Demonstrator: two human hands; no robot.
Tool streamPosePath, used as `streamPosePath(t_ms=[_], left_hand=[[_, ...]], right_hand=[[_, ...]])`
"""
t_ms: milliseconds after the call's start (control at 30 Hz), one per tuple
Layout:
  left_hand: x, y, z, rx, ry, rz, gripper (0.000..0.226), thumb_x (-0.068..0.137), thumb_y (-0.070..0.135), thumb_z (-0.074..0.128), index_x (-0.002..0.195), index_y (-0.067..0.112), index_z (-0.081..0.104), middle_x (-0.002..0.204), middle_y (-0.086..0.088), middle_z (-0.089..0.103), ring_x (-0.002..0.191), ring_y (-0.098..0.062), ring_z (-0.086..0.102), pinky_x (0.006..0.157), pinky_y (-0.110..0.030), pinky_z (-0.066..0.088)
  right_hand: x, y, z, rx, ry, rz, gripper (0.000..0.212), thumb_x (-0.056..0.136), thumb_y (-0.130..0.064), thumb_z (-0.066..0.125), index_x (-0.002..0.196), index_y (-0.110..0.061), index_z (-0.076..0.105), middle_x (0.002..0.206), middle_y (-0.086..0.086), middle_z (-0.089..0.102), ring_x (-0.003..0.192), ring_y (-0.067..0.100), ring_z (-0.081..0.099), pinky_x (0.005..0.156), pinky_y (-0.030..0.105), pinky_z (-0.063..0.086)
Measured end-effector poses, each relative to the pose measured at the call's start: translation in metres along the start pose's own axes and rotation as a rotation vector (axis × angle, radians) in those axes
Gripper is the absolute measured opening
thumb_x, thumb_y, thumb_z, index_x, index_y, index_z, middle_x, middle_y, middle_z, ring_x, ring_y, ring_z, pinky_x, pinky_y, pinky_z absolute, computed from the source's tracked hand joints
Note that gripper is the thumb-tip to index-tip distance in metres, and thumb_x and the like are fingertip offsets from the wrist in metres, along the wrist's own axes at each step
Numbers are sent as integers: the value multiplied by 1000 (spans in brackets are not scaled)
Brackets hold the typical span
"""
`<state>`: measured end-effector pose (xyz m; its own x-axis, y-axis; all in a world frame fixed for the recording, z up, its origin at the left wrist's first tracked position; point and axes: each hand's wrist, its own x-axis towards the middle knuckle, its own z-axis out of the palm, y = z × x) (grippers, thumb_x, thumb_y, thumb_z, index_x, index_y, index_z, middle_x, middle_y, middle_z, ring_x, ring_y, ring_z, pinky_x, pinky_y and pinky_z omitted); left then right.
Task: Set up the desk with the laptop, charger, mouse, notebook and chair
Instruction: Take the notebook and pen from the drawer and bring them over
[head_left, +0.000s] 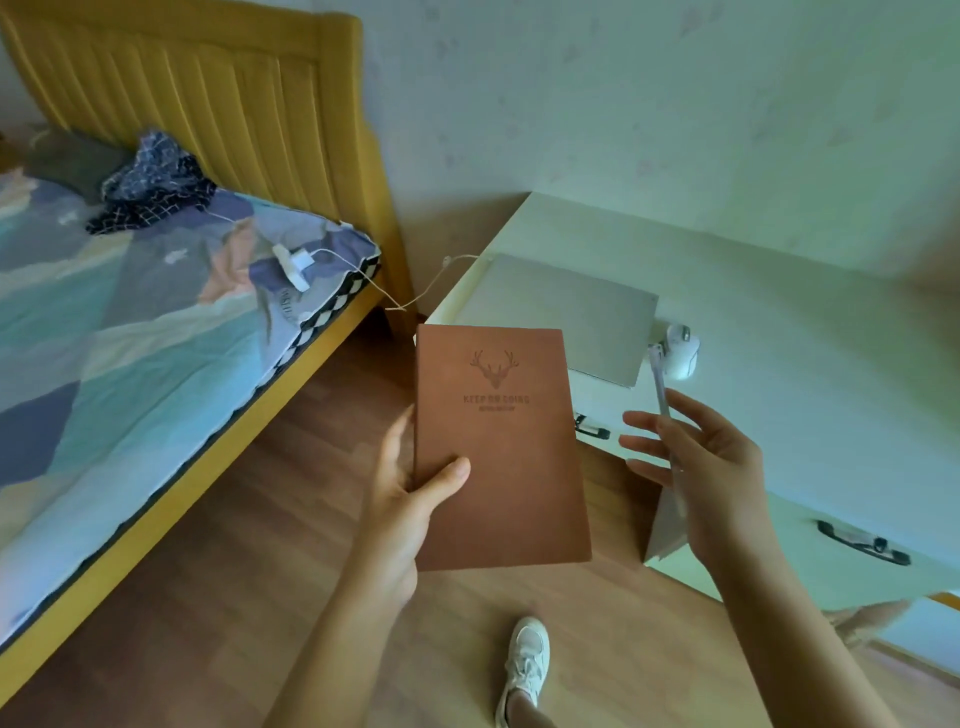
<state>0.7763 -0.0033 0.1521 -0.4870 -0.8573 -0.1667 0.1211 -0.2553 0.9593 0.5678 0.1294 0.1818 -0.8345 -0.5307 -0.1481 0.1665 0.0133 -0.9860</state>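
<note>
My left hand grips the lower left edge of a brown notebook with a deer emblem, held above the wooden floor. In my right hand lies a clear pen, pinned under the thumb while the fingers spread out. A closed silver laptop lies on the white desk, and a white mouse sits just right of it. On the bed rests the white charger, its cable running across the gap to the desk's left edge. No chair is in view.
A yellow-framed bed with a patterned sheet and a dark crumpled cloth fills the left. The desk has drawers with black handles facing me. My white shoe stands on the floor below the notebook.
</note>
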Motion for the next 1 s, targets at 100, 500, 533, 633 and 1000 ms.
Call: streamPosePath(t_ms=[100,500,533,633,1000], left_hand=[[44,-3,33,19,-39,-31,64,78,5,75,129,37,51,112,4,73,100,-16,70,74,-27,59],[162,-26,174,30,-304,-174,64,81,-2,70,130,32,48,95,-5,77,90,-17,72,70,-20,56],[171,-31,185,26,-323,-184,64,81,-3,70,129,33,48,94,-5,77,89,-17,72,70,-20,56],[198,-49,220,16,-372,-229,63,82,-3,70,125,38,49,93,-5,77,87,-15,72,68,-17,54],[275,-130,353,89,-567,-458,66,86,9,69,134,40,36,112,4,70,102,-13,68,94,-41,54]], right_hand=[[45,-8,-9,23,32,20,31,93,-5,52,123,-14,58,87,5,76,77,25,73,63,32,60],[159,-17,-79,57,310,54,29,94,-5,52,120,-15,58,87,8,76,80,28,73,62,32,57],[166,-17,-85,61,335,54,29,94,-5,52,121,-14,58,88,9,76,80,28,73,63,32,57],[192,-16,-104,61,404,62,29,94,-4,51,122,-13,56,91,12,74,79,27,73,64,34,57],[296,-6,-172,40,625,152,33,95,-4,51,127,-9,53,93,12,73,77,25,73,65,34,55]])
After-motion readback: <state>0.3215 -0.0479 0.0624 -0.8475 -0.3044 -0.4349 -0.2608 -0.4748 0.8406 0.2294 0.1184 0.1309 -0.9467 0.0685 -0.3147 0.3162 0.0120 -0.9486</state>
